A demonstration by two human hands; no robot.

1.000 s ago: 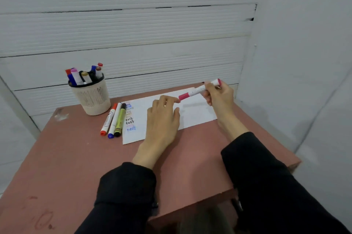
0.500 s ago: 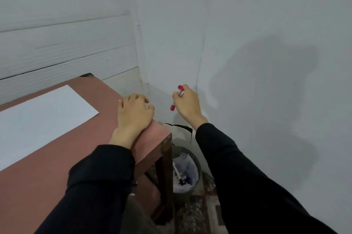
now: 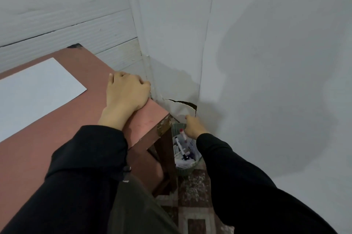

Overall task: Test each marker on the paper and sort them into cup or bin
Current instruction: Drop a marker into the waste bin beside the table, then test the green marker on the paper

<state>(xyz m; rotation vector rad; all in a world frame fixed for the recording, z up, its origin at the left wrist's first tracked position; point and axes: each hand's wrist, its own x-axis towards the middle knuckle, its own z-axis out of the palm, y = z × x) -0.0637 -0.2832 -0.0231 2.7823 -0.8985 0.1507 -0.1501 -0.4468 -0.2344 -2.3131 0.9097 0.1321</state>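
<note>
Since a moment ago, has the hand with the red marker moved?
Yes. The right hand has dropped below the table corner, down to the bin on the floor; the red marker is at its fingers.

White walls (image 3: pixel 266 43), patterned floor (image 3: pixel 192 205)

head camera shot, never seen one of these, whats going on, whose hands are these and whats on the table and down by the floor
There is no machine here. A person wears a camera on the head, so you look down along their own black-sleeved arms. The left hand rests on the corner of the reddish table, fingers curled over its edge. A white paper sheet lies on the table. The right hand reaches down over a small green bin on the floor that holds discarded markers. A red-capped marker sits just below that hand; whether the fingers hold it is unclear.
</note>
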